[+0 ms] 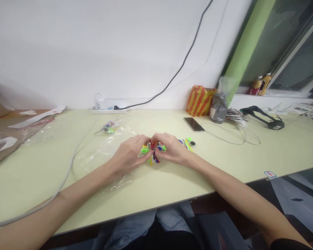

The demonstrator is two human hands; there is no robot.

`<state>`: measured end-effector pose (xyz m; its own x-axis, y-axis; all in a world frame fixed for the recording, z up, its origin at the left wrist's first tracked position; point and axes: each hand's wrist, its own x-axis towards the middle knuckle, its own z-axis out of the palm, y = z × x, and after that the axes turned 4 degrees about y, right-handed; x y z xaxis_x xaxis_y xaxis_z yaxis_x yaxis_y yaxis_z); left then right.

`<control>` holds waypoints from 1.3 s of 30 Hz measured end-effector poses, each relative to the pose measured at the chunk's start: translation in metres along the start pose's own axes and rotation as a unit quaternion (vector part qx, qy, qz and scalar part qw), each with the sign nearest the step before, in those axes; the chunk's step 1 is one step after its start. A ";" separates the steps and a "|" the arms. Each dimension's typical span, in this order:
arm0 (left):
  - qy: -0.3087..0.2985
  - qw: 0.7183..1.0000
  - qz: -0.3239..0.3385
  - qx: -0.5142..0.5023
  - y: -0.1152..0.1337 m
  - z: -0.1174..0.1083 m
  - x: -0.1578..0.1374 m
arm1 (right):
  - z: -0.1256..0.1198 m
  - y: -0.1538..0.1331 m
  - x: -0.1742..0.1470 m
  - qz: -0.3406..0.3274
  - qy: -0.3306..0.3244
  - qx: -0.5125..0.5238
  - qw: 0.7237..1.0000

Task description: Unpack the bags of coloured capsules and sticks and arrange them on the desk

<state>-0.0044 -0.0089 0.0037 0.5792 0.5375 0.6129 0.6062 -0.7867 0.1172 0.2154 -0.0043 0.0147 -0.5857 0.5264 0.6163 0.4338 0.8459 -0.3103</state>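
Note:
My left hand and my right hand meet above the middle of the table, fingertips close together. Both are closed on a bundle of small colourful plastic parts, with red, blue, yellow, black and bright green pieces showing between the fingers. The fingers hide much of it, and its exact kind cannot be made out. Just behind my right wrist lies a similar cluster of small parts in yellow, green and black. A clear plastic bag is spread beside my left forearm, with another small colourful cluster at its far end.
A phone lies at the right, in front of a striped bag. Against the wall sits a power strip. A grey cable crosses over my left forearm. Farther right is a black headset-like device.

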 end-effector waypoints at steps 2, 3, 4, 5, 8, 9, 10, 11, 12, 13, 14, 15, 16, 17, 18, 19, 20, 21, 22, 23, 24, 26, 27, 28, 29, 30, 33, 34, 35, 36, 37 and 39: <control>-0.002 1.000 0.000 0.002 0.001 0.000 0.000 | 0.002 -0.001 -0.001 0.009 -0.004 0.010 1.000; 0.000 1.000 0.000 0.003 0.001 0.000 0.000 | 0.003 -0.001 -0.001 0.012 -0.005 0.017 1.000; 0.003 1.000 0.000 0.004 0.002 -0.001 0.001 | 0.004 -0.001 -0.001 0.015 -0.004 0.024 1.000; 0.007 1.000 -0.001 0.005 0.002 -0.001 0.001 | 0.005 -0.001 -0.002 0.017 -0.001 0.031 0.999; 0.019 1.000 -0.013 0.002 0.004 -0.003 0.002 | 0.007 0.000 -0.002 0.017 0.021 0.049 0.998; 0.023 1.000 -0.018 0.000 0.004 -0.003 0.002 | 0.008 0.001 -0.002 0.013 0.031 0.054 0.998; 0.027 0.999 -0.022 -0.004 0.004 -0.002 0.002 | 0.008 0.001 -0.002 0.008 0.041 0.059 0.997; 0.032 0.999 -0.026 -0.008 0.003 -0.002 0.002 | 0.009 0.002 -0.002 0.002 0.051 0.062 0.997; 0.036 0.999 -0.029 -0.014 0.003 -0.002 0.002 | 0.009 0.002 -0.002 -0.002 0.059 0.064 0.996; 0.040 0.998 -0.035 -0.020 0.002 -0.001 0.001 | 0.008 0.002 -0.002 -0.007 0.066 0.067 0.996; 0.041 0.998 -0.041 -0.026 0.002 0.000 0.001 | 0.008 0.002 -0.001 -0.012 0.073 0.072 0.995; 0.041 0.998 -0.046 -0.030 0.002 0.000 0.001 | 0.008 0.002 -0.001 -0.018 0.079 0.080 0.994; 0.042 0.997 -0.049 -0.033 0.002 0.000 0.001 | 0.007 0.002 -0.001 -0.024 0.083 0.089 0.992; 0.041 0.997 -0.050 -0.036 0.002 0.001 0.001 | 0.007 0.002 -0.001 -0.029 0.086 0.097 0.991; 0.039 0.997 -0.049 -0.039 0.002 0.001 0.001 | 0.006 0.002 -0.001 -0.033 0.088 0.104 0.990; 0.037 0.997 -0.046 -0.041 0.002 0.000 0.001 | 0.006 0.002 -0.001 -0.034 0.088 0.108 0.990; 0.037 0.998 -0.042 -0.043 0.002 0.000 0.001 | 0.005 0.001 0.000 -0.033 0.087 0.109 0.990; 0.037 0.998 -0.039 -0.043 0.002 0.000 0.001 | 0.005 0.001 0.000 -0.031 0.086 0.108 0.990; 0.037 0.998 -0.037 -0.041 0.002 0.000 0.001 | 0.005 0.001 0.000 -0.030 0.084 0.107 0.990; 0.037 0.998 -0.034 -0.040 0.001 0.000 0.000 | 0.004 0.001 0.000 -0.029 0.080 0.107 0.991; 0.036 0.998 -0.033 -0.038 0.000 0.001 0.000 | 0.003 0.001 0.000 -0.028 0.075 0.107 0.991; 0.035 0.998 -0.034 -0.033 -0.001 0.002 0.000 | 0.003 0.000 0.001 -0.026 0.067 0.110 0.991; 0.035 0.998 -0.036 -0.030 -0.002 0.002 -0.001 | 0.003 0.000 0.001 -0.024 0.064 0.112 0.991; 0.035 0.998 -0.037 -0.027 -0.002 0.002 -0.001 | 0.003 0.000 0.001 -0.022 0.061 0.115 0.991; 0.034 0.998 -0.038 -0.025 -0.003 0.002 -0.001 | 0.003 0.000 0.000 -0.020 0.059 0.119 0.991; 0.033 0.998 -0.038 -0.024 -0.003 0.002 -0.001 | 0.003 0.000 0.000 -0.020 0.059 0.123 0.990; 0.025 0.999 -0.035 -0.024 -0.002 0.001 -0.001 | 0.004 0.000 0.000 -0.015 0.059 0.135 0.989; 0.022 0.999 -0.034 -0.025 -0.002 0.001 -0.001 | 0.004 0.000 0.000 -0.011 0.058 0.136 0.989; 0.019 0.999 -0.033 -0.025 -0.001 0.000 -0.001 | 0.004 0.000 0.000 -0.006 0.056 0.138 0.989; 0.016 0.999 -0.032 -0.024 -0.001 -0.001 0.000 | 0.004 0.000 -0.001 -0.002 0.052 0.140 0.989; 0.013 0.999 -0.030 -0.023 0.000 -0.001 0.000 | 0.004 0.000 -0.001 0.002 0.049 0.144 0.988; 0.007 0.999 -0.028 -0.019 0.001 -0.002 0.001 | 0.004 -0.001 -0.001 0.005 0.043 0.155 0.987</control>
<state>-0.0041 -0.0102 0.0057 0.5378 0.5769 0.6148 0.6160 -0.7668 0.1807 0.2129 -0.0051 0.0108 -0.5162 0.5367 0.6675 0.2002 0.8333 -0.5152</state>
